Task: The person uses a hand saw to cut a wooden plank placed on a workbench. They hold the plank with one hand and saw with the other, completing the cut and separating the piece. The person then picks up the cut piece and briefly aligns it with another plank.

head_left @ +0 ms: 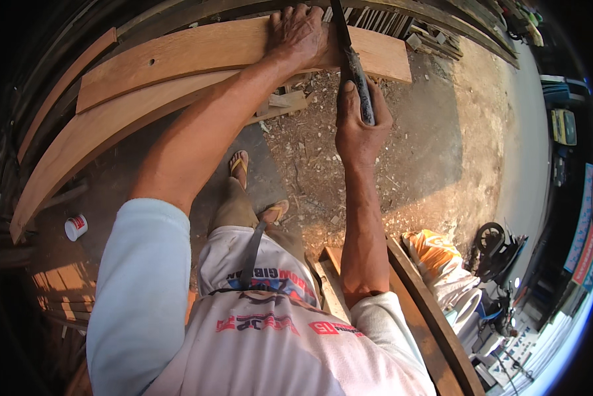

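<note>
Board [210,47] lies crosswise under the saw [354,65] the right hand [364,125] clasps. Leftward, the left hand [298,33] rests on the board, its grip unclear to me.

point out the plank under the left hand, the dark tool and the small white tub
plank [220,49], head view, on its broad face
dark tool [354,67], head view, on its handle
white tub [78,225], head view, on its side

Orange-brown plank [197,51], dark saw [341,28] with grey-flecked handle [357,72], pale red-printed shirt [244,356], white-and-red tub [76,228]
</note>
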Tool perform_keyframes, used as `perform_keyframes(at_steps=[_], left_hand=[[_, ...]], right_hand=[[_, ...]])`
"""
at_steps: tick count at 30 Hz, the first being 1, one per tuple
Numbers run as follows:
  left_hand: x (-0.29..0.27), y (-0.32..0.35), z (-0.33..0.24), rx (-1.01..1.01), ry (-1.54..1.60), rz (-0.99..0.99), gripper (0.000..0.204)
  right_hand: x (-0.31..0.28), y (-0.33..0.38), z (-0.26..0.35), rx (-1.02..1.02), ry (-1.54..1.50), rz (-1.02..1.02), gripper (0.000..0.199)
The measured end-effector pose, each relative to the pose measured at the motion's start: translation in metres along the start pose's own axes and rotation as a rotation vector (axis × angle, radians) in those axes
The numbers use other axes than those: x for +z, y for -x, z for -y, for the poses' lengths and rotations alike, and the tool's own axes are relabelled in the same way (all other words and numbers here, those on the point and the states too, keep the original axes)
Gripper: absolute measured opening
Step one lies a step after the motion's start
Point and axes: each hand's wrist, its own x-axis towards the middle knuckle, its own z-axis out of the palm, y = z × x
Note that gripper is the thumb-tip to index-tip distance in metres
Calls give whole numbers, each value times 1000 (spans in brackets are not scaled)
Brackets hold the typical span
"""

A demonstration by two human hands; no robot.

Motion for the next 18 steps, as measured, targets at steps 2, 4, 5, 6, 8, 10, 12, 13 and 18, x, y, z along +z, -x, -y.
perform_keyframes(at_steps=[2, 4, 5, 6, 8, 10, 12, 13, 18], left_hand=[[-1, 7, 3, -40, -14, 11, 35], [-3, 5, 16, -81, -28, -49, 36], [-14, 4, 4, -121, 4, 62, 37], [-16, 5, -4, -89, 26, 76, 38], [-2, 6, -5, -34, -61, -82, 36], [-8, 4, -4, -26, -4, 10, 35], [-9, 0, -6, -71, 53, 6, 33], [-13, 1, 0, -120, 72, -33, 33], [-9, -3, 4, -150, -25, 156, 37]], right_hand=[[1, 8, 3, 98, -55, 32, 31], [-20, 60, 19, 48, -14, 26, 33], [-37, 96, 9, 6, 11, 6, 33], [-46, 105, 0, -53, 13, -7, 34], [-45, 99, -7, -87, -1, -7, 34], [-18, 43, -10, -31, 72, -23, 33], [5, -8, -6, -40, 14, -3, 32], [8, 2, -3, 4, 9, 22, 33], [-52, 114, -8, -91, -11, -8, 37]])
